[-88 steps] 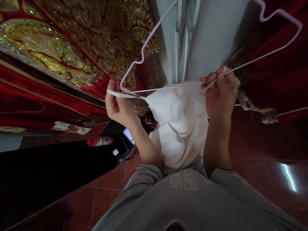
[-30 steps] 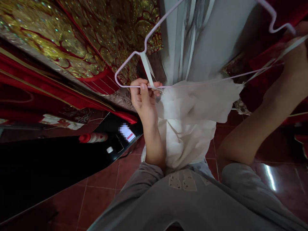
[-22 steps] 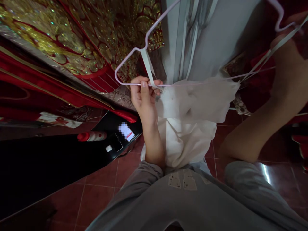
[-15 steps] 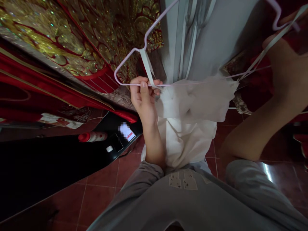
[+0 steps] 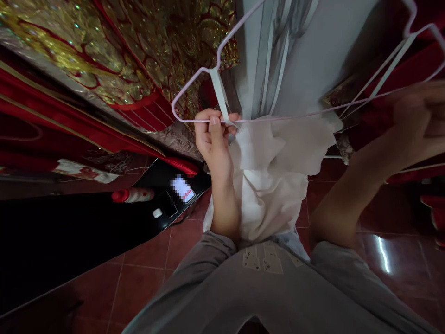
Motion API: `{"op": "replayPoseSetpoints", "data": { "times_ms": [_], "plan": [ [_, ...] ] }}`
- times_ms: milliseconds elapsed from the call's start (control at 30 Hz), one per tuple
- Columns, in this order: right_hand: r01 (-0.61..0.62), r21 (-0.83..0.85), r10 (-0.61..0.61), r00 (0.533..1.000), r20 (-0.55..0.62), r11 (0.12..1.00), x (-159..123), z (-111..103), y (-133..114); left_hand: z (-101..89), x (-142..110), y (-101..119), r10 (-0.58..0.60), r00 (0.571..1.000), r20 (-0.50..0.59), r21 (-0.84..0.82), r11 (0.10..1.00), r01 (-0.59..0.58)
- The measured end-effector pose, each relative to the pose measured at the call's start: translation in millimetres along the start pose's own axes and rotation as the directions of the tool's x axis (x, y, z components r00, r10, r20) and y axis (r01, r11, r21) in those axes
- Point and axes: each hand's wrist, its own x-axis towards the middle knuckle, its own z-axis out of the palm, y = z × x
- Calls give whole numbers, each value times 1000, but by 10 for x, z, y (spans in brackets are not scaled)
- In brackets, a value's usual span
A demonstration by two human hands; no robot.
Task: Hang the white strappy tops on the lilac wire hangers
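A white garment (image 5: 274, 167) with thin straps hangs from a pale wire hanger (image 5: 194, 90) held up in front of me. My left hand (image 5: 213, 139) is closed on the hanger's bottom bar, beside the left strap (image 5: 219, 95) that loops over the hanger's notch. My right hand (image 5: 417, 120) is at the right end of the hanger, blurred by motion, close to the right strap (image 5: 389, 69), which runs up to the hanger's right notch. Whether its fingers grip anything I cannot make out.
A red and gold embroidered garment (image 5: 104, 60) hangs at the upper left. A black glossy table (image 5: 69, 232) at the left carries a red-capped bottle (image 5: 134, 195) and a phone (image 5: 182, 189). A white door or wall (image 5: 306, 51) is ahead, dark red fabric (image 5: 399, 148) at the right, red tiles (image 5: 149, 287) below.
The left strap was looped over the hanger's left notch and my left hand shifted to the bottom bar. My right hand carried the right strap up to the right notch, then dropped lower.
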Motion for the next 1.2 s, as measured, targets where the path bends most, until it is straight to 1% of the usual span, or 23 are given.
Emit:
{"op": "replayPoseSetpoints", "data": {
  "times_ms": [33,67,100,133,167,200,267,333,400,467,533,600,700,800,867,933,967,1000,1033,1067,1133,1167,1200],
  "plan": [
    [180,-31,-177,980,91,983,-91,-11,80,12,-5,3,-4,1000,-14,-1,1000,4],
    [258,-86,-233,946,227,962,-172,-17,160,21,-8,7,-5,1000,-25,-4,1000,5],
    [248,-152,-177,910,374,957,-241,-15,235,27,-10,9,-5,1000,-28,-14,1000,5],
    [190,-201,-74,876,476,961,-299,-2,301,31,-12,13,-2,1000,-24,-33,999,1],
    [96,-220,36,847,530,971,-349,22,358,33,-14,16,6,1000,-18,-54,999,-7],
    [-8,-186,111,829,549,983,-391,55,404,32,-18,21,10,1000,-13,-65,998,-10],
    [-180,28,138,838,529,983,-461,133,471,26,-31,29,-5,1000,-14,-36,999,4],
    [-298,222,149,846,512,928,-516,192,526,10,-49,29,-32,999,-17,27,999,32],
    [-365,272,176,826,535,890,-554,208,586,-23,-62,14,-32,999,7,61,998,31],
    [-385,242,191,801,567,891,-575,187,648,-80,-64,-6,8,999,52,66,998,-11],
    [-367,224,176,791,586,903,-583,153,694,-157,-59,-3,35,994,105,116,992,-47],
    [-333,232,141,796,588,914,-577,130,715,-234,-61,51,19,985,174,220,974,-58],
    [-295,229,116,810,574,928,-547,133,720,-295,-103,239,-54,959,278,347,937,-48],
    [-295,218,129,820,558,930,-514,156,732,-249,-134,476,-123,935,333,317,948,12],
    [-310,226,136,815,564,923,-510,169,751,-172,-81,616,-125,927,352,220,974,48],
    [-317,243,128,810,571,917,-524,177,771,-86,54,735,-123,935,334,79,992,102],
    [-316,250,122,809,576,915,-535,180,779,-50,142,785,-111,946,303,2,993,115],
    [-311,252,114,807,580,917,-548,182,787,-23,232,827,-191,942,274,-44,977,211],
    [-305,244,109,800,590,921,-560,183,792,-8,316,858,-280,924,259,-54,951,304],
    [-298,232,105,794,599,926,-569,184,795,-8,386,875,-281,936,212,-63,952,300],
    [-283,213,99,786,610,935,-578,183,791,-58,466,853,-156,978,135,-51,985,165],
    [-278,210,97,786,610,937,-578,180,782,-106,478,814,-80,993,81,-23,996,83],
    [-275,211,95,790,606,938,-575,177,769,-168,474,758,-28,999,26,23,999,27]
  ]
}}
